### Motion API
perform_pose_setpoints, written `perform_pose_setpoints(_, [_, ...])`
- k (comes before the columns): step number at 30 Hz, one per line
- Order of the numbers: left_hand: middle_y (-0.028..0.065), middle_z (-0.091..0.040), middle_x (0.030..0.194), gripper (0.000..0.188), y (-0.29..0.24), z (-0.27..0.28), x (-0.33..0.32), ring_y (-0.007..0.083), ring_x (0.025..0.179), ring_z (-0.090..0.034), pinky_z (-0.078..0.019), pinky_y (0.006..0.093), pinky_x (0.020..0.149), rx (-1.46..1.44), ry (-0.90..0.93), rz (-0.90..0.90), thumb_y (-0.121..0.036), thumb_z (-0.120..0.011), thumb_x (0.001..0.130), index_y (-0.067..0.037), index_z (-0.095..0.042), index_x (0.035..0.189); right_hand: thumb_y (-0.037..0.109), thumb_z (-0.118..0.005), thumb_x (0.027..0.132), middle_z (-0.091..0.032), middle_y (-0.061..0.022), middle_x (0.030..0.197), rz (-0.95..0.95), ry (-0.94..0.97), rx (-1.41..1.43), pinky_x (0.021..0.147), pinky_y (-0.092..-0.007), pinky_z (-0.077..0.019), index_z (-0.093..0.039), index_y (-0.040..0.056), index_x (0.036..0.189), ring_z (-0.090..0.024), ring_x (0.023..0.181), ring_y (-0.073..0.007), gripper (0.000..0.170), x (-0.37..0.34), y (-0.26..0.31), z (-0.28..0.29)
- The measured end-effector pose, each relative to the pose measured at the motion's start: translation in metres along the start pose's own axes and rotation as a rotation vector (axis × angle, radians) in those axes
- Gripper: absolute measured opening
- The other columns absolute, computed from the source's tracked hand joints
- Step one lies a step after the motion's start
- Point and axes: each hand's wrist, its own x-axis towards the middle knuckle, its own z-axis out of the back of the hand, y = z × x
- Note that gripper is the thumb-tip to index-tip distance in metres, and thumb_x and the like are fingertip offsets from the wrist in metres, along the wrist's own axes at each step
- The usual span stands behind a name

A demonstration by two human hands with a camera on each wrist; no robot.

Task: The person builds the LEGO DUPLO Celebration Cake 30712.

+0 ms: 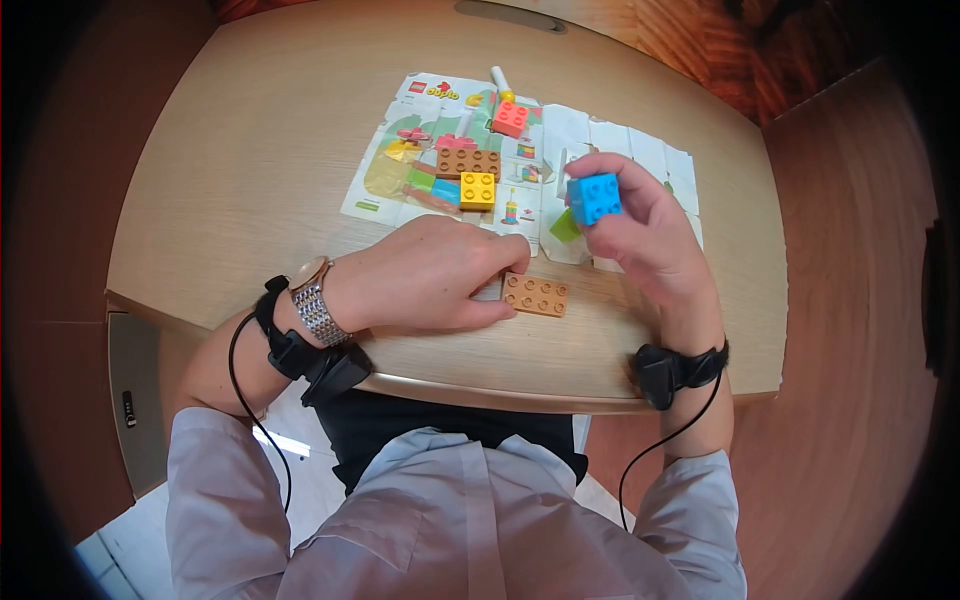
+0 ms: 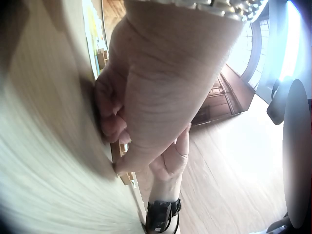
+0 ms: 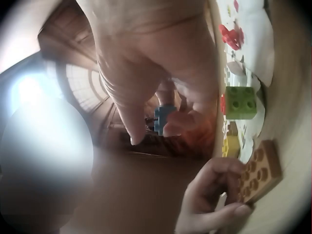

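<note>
In the head view my left hand (image 1: pixel 430 272) pinches the left end of a light brown 2x4 brick (image 1: pixel 537 296) that lies on the table near its front edge. My right hand (image 1: pixel 655 235) holds a blue brick (image 1: pixel 595 198) raised, studs facing up and right, between thumb and fingers. The right wrist view shows the blue brick (image 3: pixel 165 119) in those fingers and the brown brick (image 3: pixel 262 173) at my left fingertips. A green brick (image 1: pixel 566 227) sits below and left of the blue one. In the left wrist view my left hand (image 2: pixel 146 97) hides most of the brown brick.
A creased instruction sheet (image 1: pixel 620 140) covers the table's middle (image 1: pixel 240 150). On it are a darker brown brick (image 1: pixel 452 163), a yellow brick (image 1: pixel 477 191), a coral brick (image 1: pixel 510 119) and, behind it, a white candle-shaped piece (image 1: pixel 500 79) with a yellow base.
</note>
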Motion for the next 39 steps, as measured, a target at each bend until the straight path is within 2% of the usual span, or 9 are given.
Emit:
perform_pose_setpoints(4, [0.0046,-0.062,0.071,0.034,-0.001,0.0,0.0,0.0278,0.067,-0.065,-0.0479,0.0429,0.06,-0.004,-0.017,0.003,-0.033,-0.078,0.092,-0.009,-0.064,0.112,0.003,-0.079,0.09,-0.067,0.0001,0.108,0.008,-0.066,-0.47,0.07,-0.0211,-0.0464,-0.061,0.0062,0.141,-0.059,0.089,-0.0035,0.054,-0.004,0.001,-0.023])
perform_pose_setpoints(8, [0.0058,-0.064,0.071,0.033,0.0,0.001,0.001,0.0295,0.067,-0.066,-0.0484,0.0436,0.061,0.001,-0.026,0.014,-0.034,-0.077,0.092,-0.008,-0.063,0.106,0.005,-0.079,0.088,-0.068,-0.0017,0.101,0.018,-0.017,-0.587,0.071,-0.0244,-0.0499,-0.067,0.0059,0.125,-0.06,0.085,-0.0073,0.039,-0.015,0.001,-0.032])
perform_pose_setpoints(12, [0.0073,-0.064,0.07,0.035,-0.001,0.002,0.003,0.0314,0.065,-0.066,-0.0485,0.0438,0.059,-0.007,-0.004,0.057,-0.035,-0.079,0.09,-0.007,-0.062,0.1,0.005,-0.079,0.086,-0.068,-0.0036,0.099,0.042,0.06,-0.684,0.07,-0.0265,-0.0528,-0.066,0.0061,0.129,-0.064,0.082,-0.0124,0.045,-0.019,0.003,-0.031])
perform_pose_setpoints(14, [0.0075,-0.065,0.069,0.035,-0.001,0.003,0.003,0.0316,0.064,-0.066,-0.0484,0.0436,0.059,0.005,0.018,0.068,-0.035,-0.08,0.089,-0.007,-0.062,0.1,0.006,-0.08,0.084,-0.071,-0.0076,0.101,0.279,0.118,-0.911,0.068,-0.0291,-0.0553,-0.067,0.0058,0.13,-0.068,0.079,-0.0199,0.048,-0.017,0.006,-0.032])
perform_pose_setpoints(20, [0.0061,-0.064,0.068,0.035,-0.002,0.002,0.004,0.029,0.063,-0.066,-0.0479,0.043,0.058,-0.043,0.009,0.089,-0.031,-0.082,0.087,-0.007,-0.063,0.102,0.013,-0.081,0.082,-0.075,-0.0154,0.094,0.134,0.047,-0.961,0.069,-0.0384,-0.0584,-0.071,0.0043,0.113,-0.074,0.083,-0.0299,0.034,-0.018,0.002,-0.03])
perform_pose_setpoints(23, [0.0053,-0.064,0.068,0.033,-0.004,0.004,0.004,0.0279,0.063,-0.066,-0.0476,0.0426,0.058,-0.054,0.013,0.109,-0.029,-0.082,0.087,-0.007,-0.065,0.104,0.014,-0.084,0.082,-0.075,-0.0123,0.1,0.042,0.068,-1.07,0.073,-0.0358,-0.0583,-0.072,0.0016,0.115,-0.074,0.081,-0.0242,0.038,-0.019,0.008,-0.031])
perform_pose_setpoints(30, [0.0046,-0.064,0.068,0.033,0.0,0.001,0.005,0.0267,0.064,-0.066,-0.0478,0.0418,0.058,-0.053,-0.003,0.096,-0.027,-0.08,0.089,-0.007,-0.067,0.111,0.013,-0.082,0.083,-0.072,-0.0125,0.098,0.192,0.105,-1.153,0.075,-0.0357,-0.0582,-0.073,0.0013,0.114,-0.073,0.084,-0.0261,0.035,-0.018,-0.001,-0.028])
perform_pose_setpoints(32, [0.0046,-0.064,0.067,0.033,0.001,0.001,0.004,0.0267,0.063,-0.066,-0.0478,0.0417,0.058,-0.051,-0.006,0.096,-0.026,-0.079,0.089,-0.007,-0.067,0.112,0.015,-0.079,0.084,-0.073,-0.0135,0.096,0.171,0.106,-1.107,0.078,-0.0407,-0.0582,-0.075,0.0045,0.113,-0.072,0.087,-0.0307,0.031,-0.017,0.001,-0.031])
perform_pose_setpoints(39, [0.0048,-0.064,0.067,0.03,0.001,0.001,0.005,0.0271,0.063,-0.066,-0.047,0.042,0.057,-0.059,-0.005,0.105,-0.025,-0.079,0.089,-0.007,-0.066,0.109,0.013,-0.081,0.084,-0.068,-0.0126,0.096,0.151,0.111,-1.157,0.075,-0.0364,-0.058,-0.073,0.0015,0.112,-0.071,0.083,-0.0271,0.031,-0.016,-0.002,-0.03])
